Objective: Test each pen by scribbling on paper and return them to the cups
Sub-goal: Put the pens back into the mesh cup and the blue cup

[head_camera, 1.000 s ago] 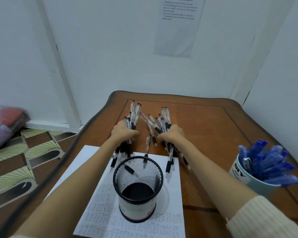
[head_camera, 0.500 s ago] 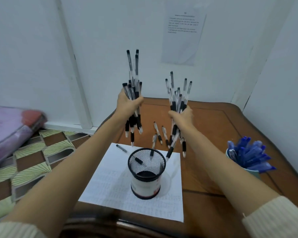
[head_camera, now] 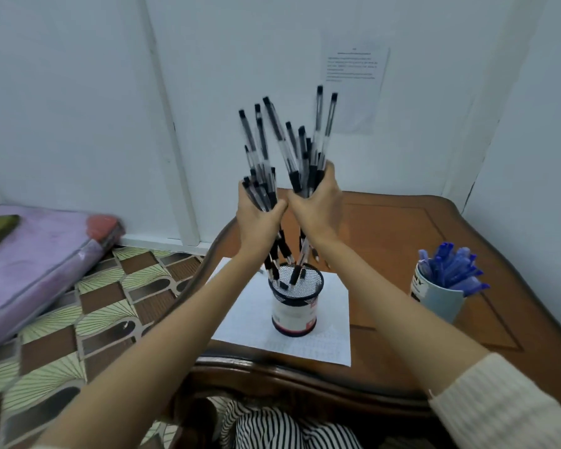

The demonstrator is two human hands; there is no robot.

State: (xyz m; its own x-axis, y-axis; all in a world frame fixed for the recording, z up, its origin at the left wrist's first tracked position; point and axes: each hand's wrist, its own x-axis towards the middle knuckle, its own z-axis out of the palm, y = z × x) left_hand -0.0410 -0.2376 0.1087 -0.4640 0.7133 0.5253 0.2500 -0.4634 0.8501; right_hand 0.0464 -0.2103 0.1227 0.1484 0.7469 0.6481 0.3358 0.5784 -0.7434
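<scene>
Both hands are up in the air over the table (head_camera: 402, 228), each one wrapped tight round a fistful of black pens. The left hand (head_camera: 259, 218) grips the left bunch (head_camera: 251, 140) and the right hand (head_camera: 318, 205) grips the right bunch (head_camera: 319, 131). The 2 hands touch each other at the thumb side, so the bunches fan out in a V. I can't count the pens, since they overlap and the upper ends are smeared with blur.

The lower ends hang down right over the mesh cup (head_camera: 297, 306), which stands on the paper (head_camera: 334, 335) near the front edge of the table. Some tips look level with the rim, but I can't tell if any are actually inside. There's 1 dark bit showing through the mesh that might be a loose pen.

Over on the right sits a mug (head_camera: 434, 299) stuffed with blue pens (head_camera: 450, 270); its lettering is cut off. The printed notice (head_camera: 353, 79) on the far wall is too small to read. A purple mat (head_camera: 30, 254) runs out of frame on the left.
</scene>
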